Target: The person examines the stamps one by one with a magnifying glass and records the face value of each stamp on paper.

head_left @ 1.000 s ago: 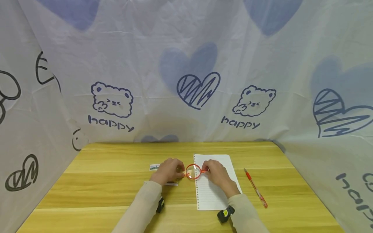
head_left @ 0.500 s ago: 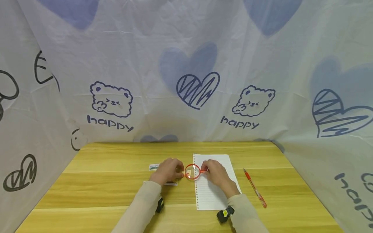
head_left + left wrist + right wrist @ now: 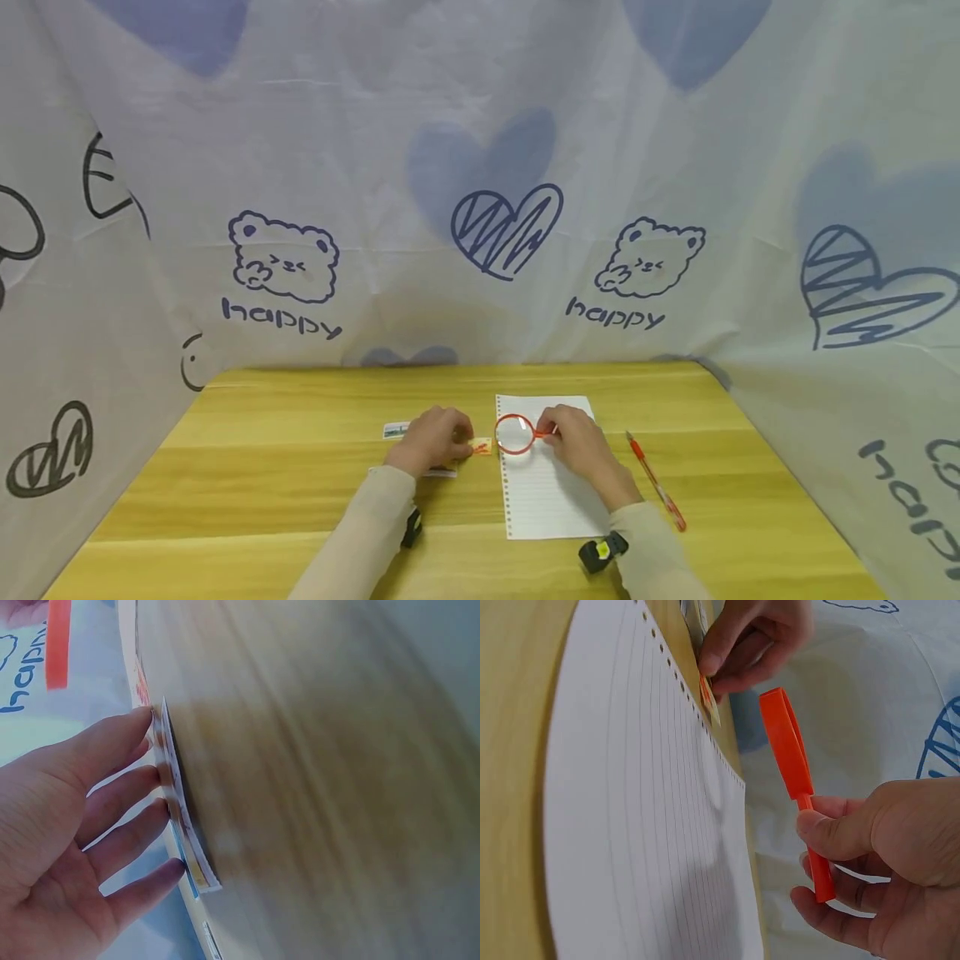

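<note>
In the head view my right hand (image 3: pixel 577 442) holds a red magnifying glass (image 3: pixel 515 434) by its handle, over the left part of a lined sheet (image 3: pixel 551 492). The right wrist view shows thumb and fingers around the handle, the red rim (image 3: pixel 786 742) raised above the paper. My left hand (image 3: pixel 431 442) pinches the edge of a small yellow stamp (image 3: pixel 482 447) with a red figure, left of the sheet. Beneath that hand a second stamp-like picture (image 3: pixel 184 802) lies on the wood, mostly hidden in the head view.
Another small picture piece (image 3: pixel 395 430) lies left of the left hand. A red pen (image 3: pixel 656 483) lies to the right of the sheet. The wooden table (image 3: pixel 247 500) ends at a printed cloth backdrop (image 3: pixel 375 250) behind and at the sides.
My right hand has moved to the right with the magnifying glass, and its lens no longer lies over the yellow stamp. The left hand has stayed in place.
</note>
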Motion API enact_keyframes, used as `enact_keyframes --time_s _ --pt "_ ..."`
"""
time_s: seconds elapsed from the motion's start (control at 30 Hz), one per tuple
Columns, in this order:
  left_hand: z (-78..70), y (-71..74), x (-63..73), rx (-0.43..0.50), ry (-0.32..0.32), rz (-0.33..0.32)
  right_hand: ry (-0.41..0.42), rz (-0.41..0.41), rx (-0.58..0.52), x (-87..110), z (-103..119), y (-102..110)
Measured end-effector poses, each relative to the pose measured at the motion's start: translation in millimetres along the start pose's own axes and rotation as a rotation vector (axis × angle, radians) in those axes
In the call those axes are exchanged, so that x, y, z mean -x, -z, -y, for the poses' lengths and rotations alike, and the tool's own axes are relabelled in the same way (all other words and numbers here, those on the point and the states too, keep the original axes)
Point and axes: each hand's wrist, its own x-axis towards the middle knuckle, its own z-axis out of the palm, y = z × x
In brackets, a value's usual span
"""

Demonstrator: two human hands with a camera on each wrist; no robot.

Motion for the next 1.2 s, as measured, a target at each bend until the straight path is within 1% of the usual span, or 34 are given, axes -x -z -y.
enact_keyframes --time_s 0.17,0.4,0.53,0.67,0.73,1.03,1.2 --pt "1.5 1.0 1.7 0.016 0.008 0.003 -0.014 0.009 0.011 8.8 -18.5 12.1" --pt "3.2 0.0 0.5 0.025 0.022 0.017 -0.070 0.007 0.024 24.5 -48.5 30.7" --pt "4.9 -1.4 -0.4 0.028 0.016 0.015 -0.071 -0.009 0.034 31.1 -64.4 38.8" --pt "5.5 -2.1 -0.3 0.006 0.012 0.008 -0.075 -0.027 0.049 35.2 -78.1 46.3" --pt "5.5 -2.4 0.0 0.006 0.016 0.008 -0.085 -0.031 0.058 36.9 -84.4 50.3" --pt "5.6 -3.1 0.1 0.006 0.013 0.009 -0.134 -0.027 0.035 50.2 -117.2 67.7" --pt "6.8 -3.1 0.7 0.010 0.017 0.012 -0.162 -0.031 0.052 53.0 -129.8 73.8"
